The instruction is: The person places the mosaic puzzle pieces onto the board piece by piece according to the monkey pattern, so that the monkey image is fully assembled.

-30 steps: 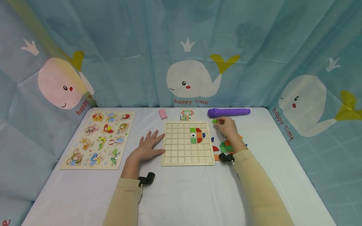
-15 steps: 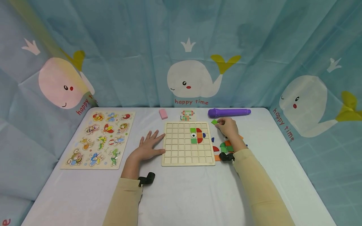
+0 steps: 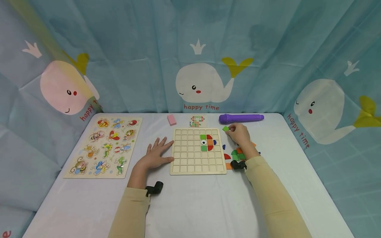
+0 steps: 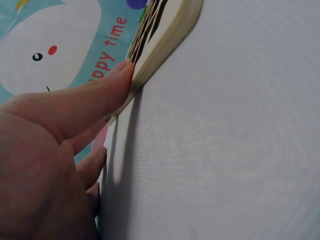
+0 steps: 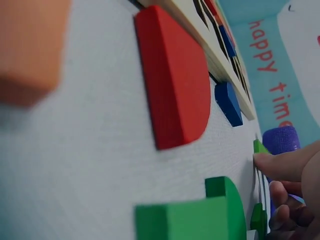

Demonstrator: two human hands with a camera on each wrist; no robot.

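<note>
A wooden grid board [image 3: 184, 172] lies in the middle of the table, with several green, red, orange and blue pieces and a white eye tile [image 3: 203, 142] set in its upper right part. My left hand [image 3: 153, 158] is spread at the board's left edge; the left wrist view shows the thumb [image 4: 117, 82] touching its side. Beyond the board's upper right corner, my right hand [image 3: 239, 134] pinches a light green block [image 3: 226, 128] between thumb and fingers. In the right wrist view, that green block [image 5: 259, 146] shows only partly past the thumb.
Loose blocks lie right of the board, among them a red half-round one [image 3: 227, 156] and an orange one [image 3: 228, 166]. Behind it are a pink block [image 3: 171, 120], a pattern card [image 3: 197, 121] and a purple microphone [image 3: 241, 118]. An insect puzzle board [image 3: 104, 147] lies left.
More of the light green block shows past my right fingertips than a second ago, and it has turned slightly. My left hand and the grid board have stayed in place.
</note>
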